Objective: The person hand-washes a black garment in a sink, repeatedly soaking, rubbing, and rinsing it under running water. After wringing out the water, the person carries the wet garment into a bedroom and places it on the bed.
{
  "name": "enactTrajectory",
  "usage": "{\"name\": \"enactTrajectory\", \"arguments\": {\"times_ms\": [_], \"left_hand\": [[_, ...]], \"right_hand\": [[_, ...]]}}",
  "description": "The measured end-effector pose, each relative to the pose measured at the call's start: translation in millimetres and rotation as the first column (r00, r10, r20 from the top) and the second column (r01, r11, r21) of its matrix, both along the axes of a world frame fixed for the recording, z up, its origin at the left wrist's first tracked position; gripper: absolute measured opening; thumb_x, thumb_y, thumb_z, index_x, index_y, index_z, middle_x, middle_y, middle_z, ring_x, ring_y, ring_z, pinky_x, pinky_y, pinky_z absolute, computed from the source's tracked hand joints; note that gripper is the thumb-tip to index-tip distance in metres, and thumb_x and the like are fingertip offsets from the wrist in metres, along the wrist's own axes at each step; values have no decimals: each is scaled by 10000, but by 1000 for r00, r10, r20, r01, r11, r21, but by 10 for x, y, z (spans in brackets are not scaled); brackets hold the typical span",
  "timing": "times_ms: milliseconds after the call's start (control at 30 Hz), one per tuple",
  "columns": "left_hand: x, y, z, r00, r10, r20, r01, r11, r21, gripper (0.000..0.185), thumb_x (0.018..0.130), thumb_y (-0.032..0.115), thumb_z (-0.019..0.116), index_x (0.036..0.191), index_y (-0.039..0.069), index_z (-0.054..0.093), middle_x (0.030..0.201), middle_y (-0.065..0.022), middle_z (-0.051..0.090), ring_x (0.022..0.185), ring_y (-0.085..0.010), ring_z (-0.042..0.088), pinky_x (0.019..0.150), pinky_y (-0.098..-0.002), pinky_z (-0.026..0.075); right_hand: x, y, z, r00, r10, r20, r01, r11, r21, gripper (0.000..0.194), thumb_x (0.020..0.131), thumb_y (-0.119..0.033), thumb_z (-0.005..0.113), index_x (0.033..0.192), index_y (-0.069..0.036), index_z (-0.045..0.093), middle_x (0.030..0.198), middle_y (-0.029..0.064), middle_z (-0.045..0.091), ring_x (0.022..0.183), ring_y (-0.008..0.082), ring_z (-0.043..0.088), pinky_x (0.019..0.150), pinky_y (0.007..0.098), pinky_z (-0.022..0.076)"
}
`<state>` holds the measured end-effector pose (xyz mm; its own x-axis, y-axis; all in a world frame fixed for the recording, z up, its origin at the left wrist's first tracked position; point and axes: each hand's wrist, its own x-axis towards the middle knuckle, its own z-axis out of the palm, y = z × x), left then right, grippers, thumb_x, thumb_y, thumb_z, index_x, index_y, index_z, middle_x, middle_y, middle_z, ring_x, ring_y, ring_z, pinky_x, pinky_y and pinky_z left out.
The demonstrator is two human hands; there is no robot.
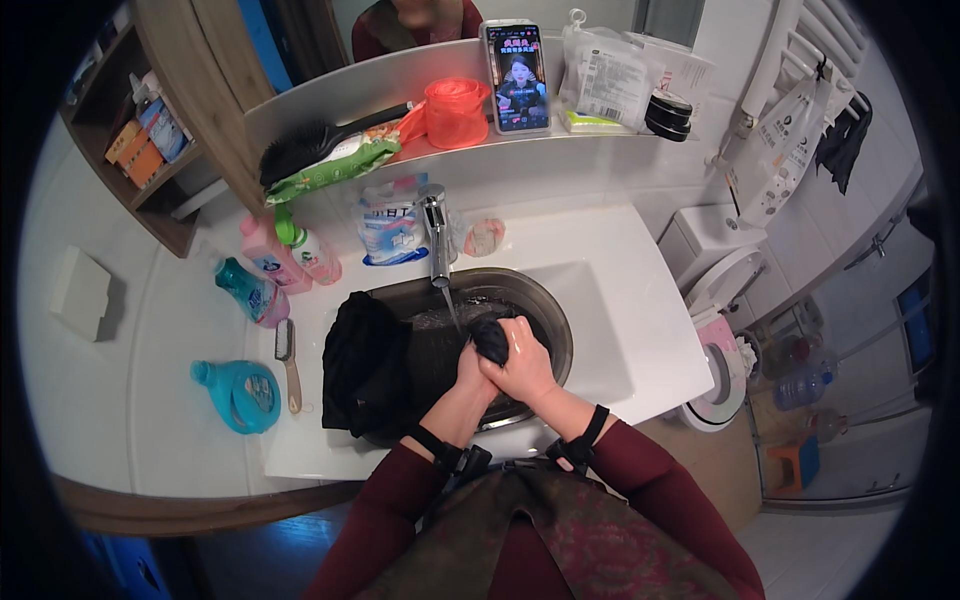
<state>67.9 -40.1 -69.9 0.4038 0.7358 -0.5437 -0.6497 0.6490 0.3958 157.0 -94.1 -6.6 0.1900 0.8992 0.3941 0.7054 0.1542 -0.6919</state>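
Observation:
Both of my hands are clasped around a bunched black cloth (489, 341) above a dark oval basin (559, 330). My right hand (525, 360) wraps it from the right, and my left hand (474, 373) presses in from below left. A stream of water falls from the chrome faucet (439, 251) close beside the cloth. Water stands in the basin, which sits within the white sink (607, 330). Over the basin's left side lies a heap of black fabric (360, 367), partly hanging over the rim.
Left of the sink are a blue detergent jug (238, 397), a scrubbing brush (289, 367) and several bottles. A detergent bag (394, 225) stands behind the faucet. The shelf above holds a phone (519, 79), a hairbrush (300, 146) and a red roll (456, 112). A toilet (712, 360) is at right.

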Motion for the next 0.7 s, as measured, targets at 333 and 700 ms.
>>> {"name": "enactTrajectory", "arguments": {"times_ms": [333,700], "left_hand": [[-228,-94,-6,783,-180,-595,345,922,175,458,944,184,614,1382,124,495,1243,-90,547,1135,-227,552,890,-407,515],[-696,-154,-128,740,-268,-617,323,946,-24,703,888,229,673,1503,152,343,1439,-78,422,1355,-248,356,1004,-562,395]], "right_hand": [[731,316,-920,917,-234,-324,167,961,-221,475,806,-172,660,1215,17,509,1196,290,538,1097,438,540,951,457,452],[2,210,-1021,577,673,462,164,459,-873,813,896,-186,548,1589,-168,124,1627,237,-43,1474,478,123,1113,616,258]]}}
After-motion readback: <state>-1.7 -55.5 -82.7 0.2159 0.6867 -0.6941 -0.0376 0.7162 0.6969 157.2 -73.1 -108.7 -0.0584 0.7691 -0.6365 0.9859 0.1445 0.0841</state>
